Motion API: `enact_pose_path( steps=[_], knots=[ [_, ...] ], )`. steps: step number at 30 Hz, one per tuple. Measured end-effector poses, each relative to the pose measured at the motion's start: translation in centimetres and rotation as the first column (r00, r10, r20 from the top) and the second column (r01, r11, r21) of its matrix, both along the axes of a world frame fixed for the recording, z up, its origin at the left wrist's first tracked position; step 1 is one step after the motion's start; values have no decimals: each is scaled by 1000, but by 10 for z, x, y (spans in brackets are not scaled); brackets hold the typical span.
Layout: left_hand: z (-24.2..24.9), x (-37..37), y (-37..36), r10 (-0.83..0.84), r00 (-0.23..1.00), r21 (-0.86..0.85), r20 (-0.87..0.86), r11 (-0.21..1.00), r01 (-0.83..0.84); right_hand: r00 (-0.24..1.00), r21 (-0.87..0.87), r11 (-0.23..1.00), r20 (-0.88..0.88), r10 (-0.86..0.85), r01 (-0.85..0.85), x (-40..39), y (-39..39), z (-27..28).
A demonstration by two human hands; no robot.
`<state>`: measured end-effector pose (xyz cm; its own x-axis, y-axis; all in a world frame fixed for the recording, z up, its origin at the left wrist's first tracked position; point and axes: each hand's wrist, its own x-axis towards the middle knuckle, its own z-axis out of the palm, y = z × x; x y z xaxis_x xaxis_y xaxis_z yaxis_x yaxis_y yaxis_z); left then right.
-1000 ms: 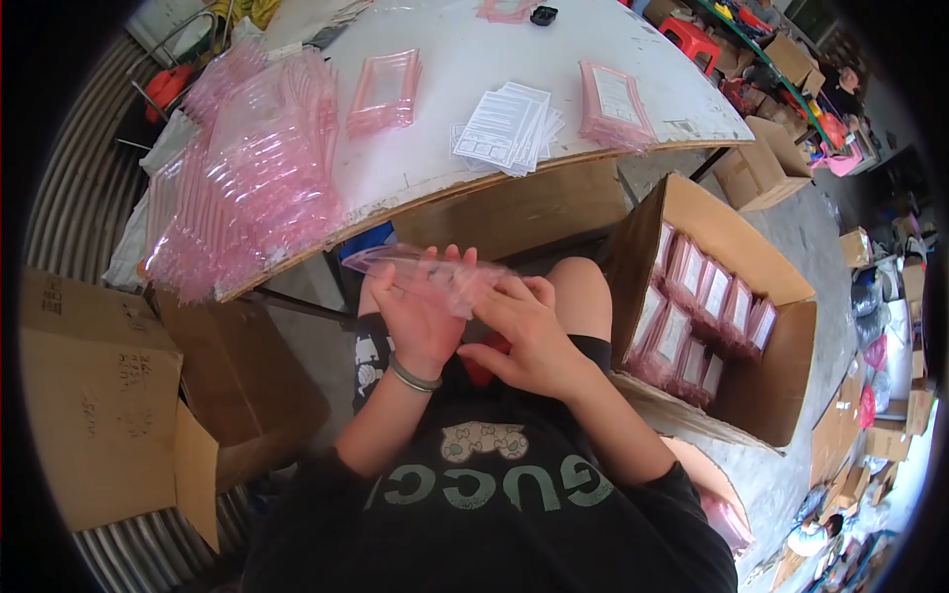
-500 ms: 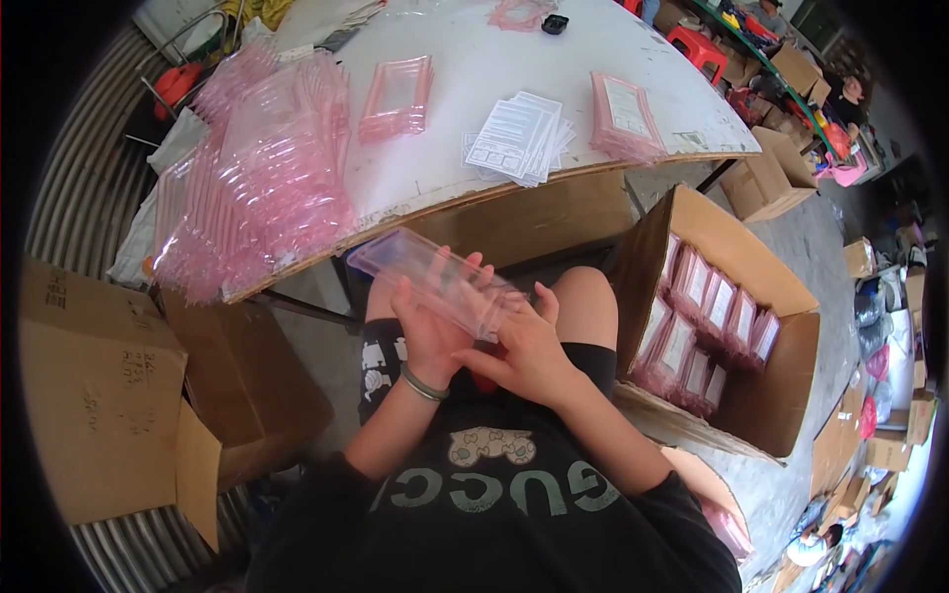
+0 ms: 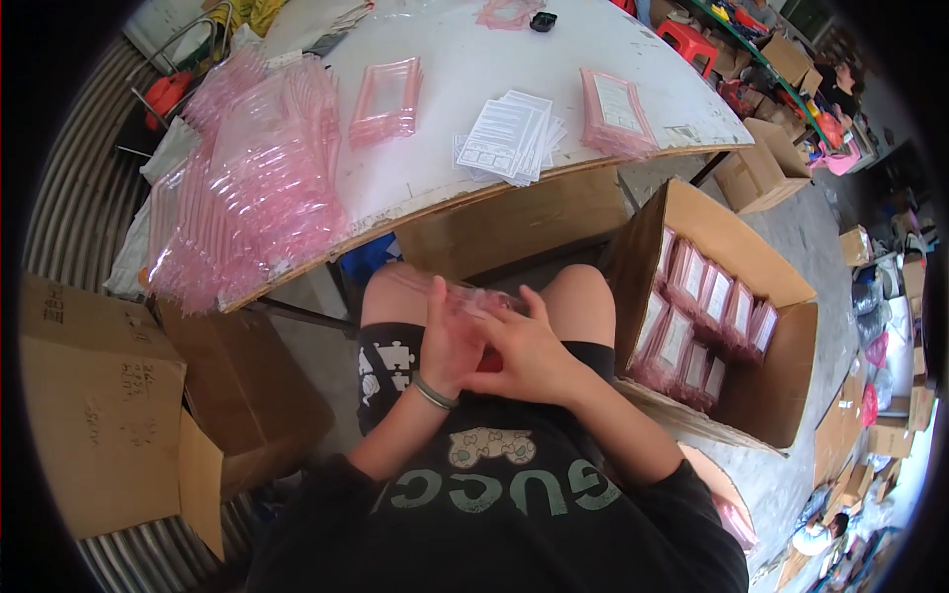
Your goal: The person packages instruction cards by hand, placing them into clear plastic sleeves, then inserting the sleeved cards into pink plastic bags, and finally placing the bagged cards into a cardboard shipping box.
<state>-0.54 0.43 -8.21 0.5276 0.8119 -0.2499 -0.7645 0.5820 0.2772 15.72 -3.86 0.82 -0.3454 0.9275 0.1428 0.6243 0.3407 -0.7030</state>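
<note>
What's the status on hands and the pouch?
Left hand and right hand both closed on clear pink pouch over lap. Pouch mostly hidden by fingers. Nothing in the way.

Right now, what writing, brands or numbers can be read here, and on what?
"GUCCI", upside down in the view, on the black shirt.
Dark handwriting on the left box: too blurred to read.
Print on the white sheets on the table: too small to read.
Labels on the pink packs in the right box: too small to read.
Nothing readable on the clear case in both hands.
</note>
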Motion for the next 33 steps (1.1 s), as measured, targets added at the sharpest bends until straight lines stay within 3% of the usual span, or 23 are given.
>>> enact_pose_path(
  steps=[2,3,4,6,8,10,13,16,19,22,25,28,30,32,33],
  knots=[
    [7,-2,5,40,996,-93,78,995,-33,975,-157,986,-222,19,-55,7,17,18],
    [8,-3,14,91,990,-162,110,984,-73,951,-10,985,-262,-167,170,11,32,49],
    [9,-5,15,83,990,-200,116,978,-59,938,160,943,-238,-250,292,21,69,37],
    [16,-7,16,61,990,-265,128,964,-25,930,611,735,-4,-368,293,30,129,32],
    [19,-4,15,51,973,-237,226,971,5,880,715,680,206,-427,163,33,180,1],
    [23,-7,16,72,969,-256,237,967,-10,800,565,825,487,-350,17,30,197,-2],
    [31,-14,20,79,981,-166,175,985,-50,744,372,928,620,-248,-2,24,195,20],
    [29,-14,21,48,960,-171,277,985,0,840,386,918,464,-282,95,30,201,15],
    [19,-15,22,64,952,-225,298,974,5,812,460,884,482,-329,85,34,195,21],
    [15,-16,23,69,966,-183,249,983,-23,874,641,766,349,-339,41,38,191,8],
    [14,-16,23,87,951,-207,295,978,-25,891,510,854,333,-307,104,42,185,4],
    [22,-11,20,109,957,-234,269,971,-44,897,807,571,130,-422,151,59,169,36],
    [24,-12,19,110,949,-232,294,972,-41,904,808,468,-174,-391,358,54,124,80],
    [27,-16,20,131,937,-218,325,974,-61,881,592,673,-426,-205,443,54,66,95],
    [28,-17,21,142,928,-208,343,975,-72,915,600,740,-399,-53,304,53,44,98]
  ],
)
